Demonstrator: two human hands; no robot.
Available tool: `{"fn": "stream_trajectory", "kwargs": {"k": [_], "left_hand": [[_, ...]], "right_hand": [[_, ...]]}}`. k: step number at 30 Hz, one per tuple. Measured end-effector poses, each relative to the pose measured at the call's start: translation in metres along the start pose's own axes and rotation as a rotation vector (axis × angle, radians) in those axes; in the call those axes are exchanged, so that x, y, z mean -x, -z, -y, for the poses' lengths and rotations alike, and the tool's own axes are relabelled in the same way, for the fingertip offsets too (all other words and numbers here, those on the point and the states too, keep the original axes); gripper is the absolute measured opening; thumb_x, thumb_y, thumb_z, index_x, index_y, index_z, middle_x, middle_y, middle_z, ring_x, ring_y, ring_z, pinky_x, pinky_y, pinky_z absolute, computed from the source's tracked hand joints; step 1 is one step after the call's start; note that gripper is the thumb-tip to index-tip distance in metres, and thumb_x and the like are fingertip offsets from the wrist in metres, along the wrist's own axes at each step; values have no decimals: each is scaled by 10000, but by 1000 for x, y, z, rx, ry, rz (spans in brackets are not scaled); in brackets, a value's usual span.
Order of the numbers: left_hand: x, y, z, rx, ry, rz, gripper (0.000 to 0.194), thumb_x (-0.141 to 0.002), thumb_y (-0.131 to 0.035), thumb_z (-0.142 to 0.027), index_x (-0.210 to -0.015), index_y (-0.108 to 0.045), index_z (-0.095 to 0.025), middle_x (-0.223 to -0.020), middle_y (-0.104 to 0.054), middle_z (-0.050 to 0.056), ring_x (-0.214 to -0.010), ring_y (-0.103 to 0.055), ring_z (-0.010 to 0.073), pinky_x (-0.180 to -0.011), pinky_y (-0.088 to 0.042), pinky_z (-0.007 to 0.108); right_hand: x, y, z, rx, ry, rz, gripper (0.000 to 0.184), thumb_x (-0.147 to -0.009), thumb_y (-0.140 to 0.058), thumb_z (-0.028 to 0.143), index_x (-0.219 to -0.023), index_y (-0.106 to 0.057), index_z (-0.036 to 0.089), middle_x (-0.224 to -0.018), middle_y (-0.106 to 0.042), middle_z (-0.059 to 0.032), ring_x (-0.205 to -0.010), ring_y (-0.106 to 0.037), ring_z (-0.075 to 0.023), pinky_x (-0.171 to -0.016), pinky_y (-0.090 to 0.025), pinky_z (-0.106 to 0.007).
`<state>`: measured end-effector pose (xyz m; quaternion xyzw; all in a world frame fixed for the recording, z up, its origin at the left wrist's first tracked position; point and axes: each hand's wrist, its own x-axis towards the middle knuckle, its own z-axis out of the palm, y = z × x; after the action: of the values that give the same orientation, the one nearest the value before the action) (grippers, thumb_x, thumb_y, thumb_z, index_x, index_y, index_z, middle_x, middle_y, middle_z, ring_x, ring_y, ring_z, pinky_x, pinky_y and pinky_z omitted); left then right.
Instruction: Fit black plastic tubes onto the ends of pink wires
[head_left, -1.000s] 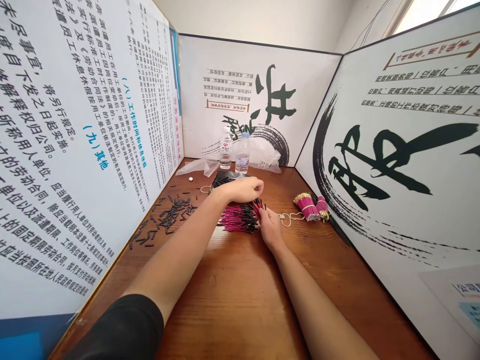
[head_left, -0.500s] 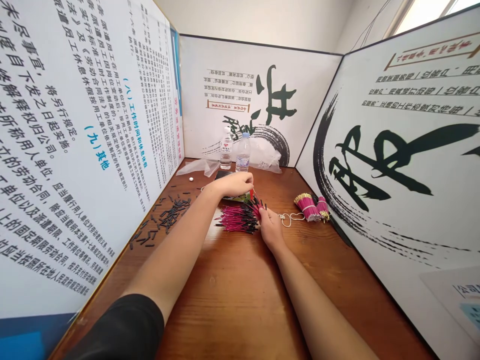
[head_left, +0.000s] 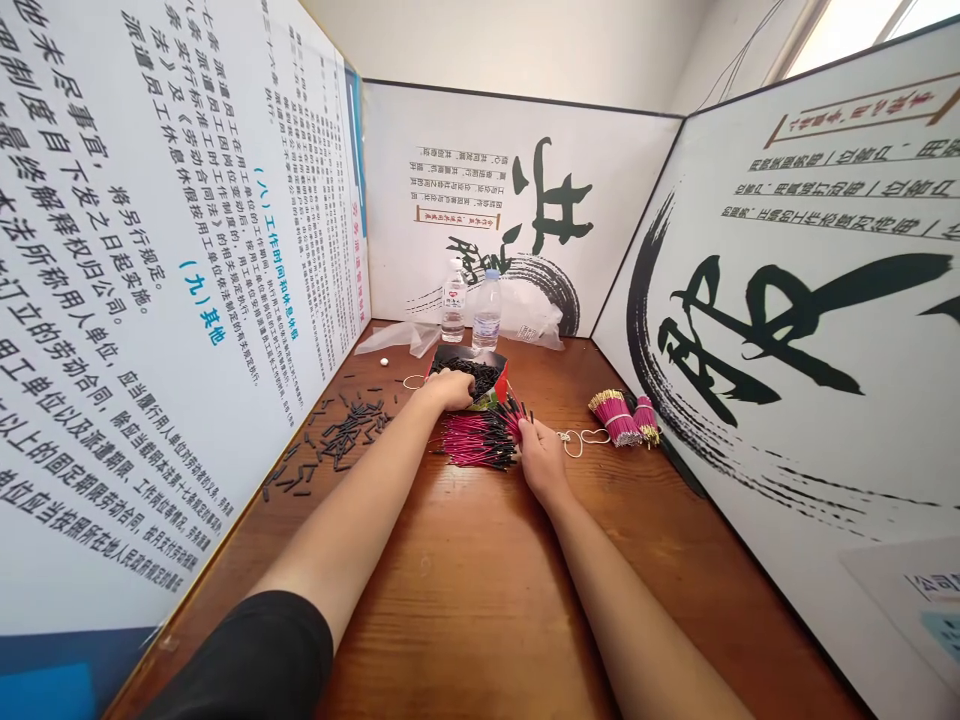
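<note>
A loose pile of pink wires with black-sleeved ends point(head_left: 474, 440) lies in the middle of the wooden table point(head_left: 480, 590). My right hand point(head_left: 541, 458) rests at the pile's right end and holds a small fan of these wires point(head_left: 516, 412) upright. My left hand point(head_left: 448, 388) is curled over the near left edge of an open bag of small black sleeves point(head_left: 480, 375) behind the pile, fingers in the sleeves.
Loose black sleeves point(head_left: 341, 435) are scattered by the left partition. Two tied pink wire bundles point(head_left: 624, 416) and rubber bands point(head_left: 581, 437) lie right. Two water bottles point(head_left: 471, 310) and clear plastic bags point(head_left: 401, 335) stand at the back. Printed partition boards enclose three sides.
My left hand has drawn back from the wires in my right hand, moved left and away, and come down on the bag of black sleeves. My right hand has stayed put.
</note>
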<state>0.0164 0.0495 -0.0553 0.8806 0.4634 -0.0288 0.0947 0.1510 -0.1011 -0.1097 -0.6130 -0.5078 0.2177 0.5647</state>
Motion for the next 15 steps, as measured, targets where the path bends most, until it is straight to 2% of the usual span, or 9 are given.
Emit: {"fn": "stream_trajectory", "kwargs": {"k": [5, 10, 15], "left_hand": [[-3, -1, 0, 21, -25, -44, 234, -732, -545, -292, -931, -661, -251, -1043, -660, 79, -991, -575, 251, -838, -444, 329], [-4, 4, -2, 51, -33, -148, 247, -779, -487, -283, -930, -669, -212, -1059, -656, 86, -1007, -575, 232, -848, -441, 294], [-4, 5, -4, 100, -10, -137, 241, -788, -458, -236, -847, -684, -179, -934, -701, 77, -882, -623, 188, -772, -459, 234]], "right_hand": [[0, 0, -1, -8, 4, -5, 359, -832, -391, 442, -562, -359, 207, -552, -389, 42, -549, -352, -113, -524, -259, -243], [0, 0, -2, -18, -11, 12, 359, -836, -384, 442, -576, -413, 196, -548, -406, 41, -543, -371, -115, -525, -267, -241], [0, 0, -2, -24, -12, 7, 353, -833, -394, 432, -572, -408, 194, -556, -414, 37, -549, -375, -114, -525, -274, -239]]}}
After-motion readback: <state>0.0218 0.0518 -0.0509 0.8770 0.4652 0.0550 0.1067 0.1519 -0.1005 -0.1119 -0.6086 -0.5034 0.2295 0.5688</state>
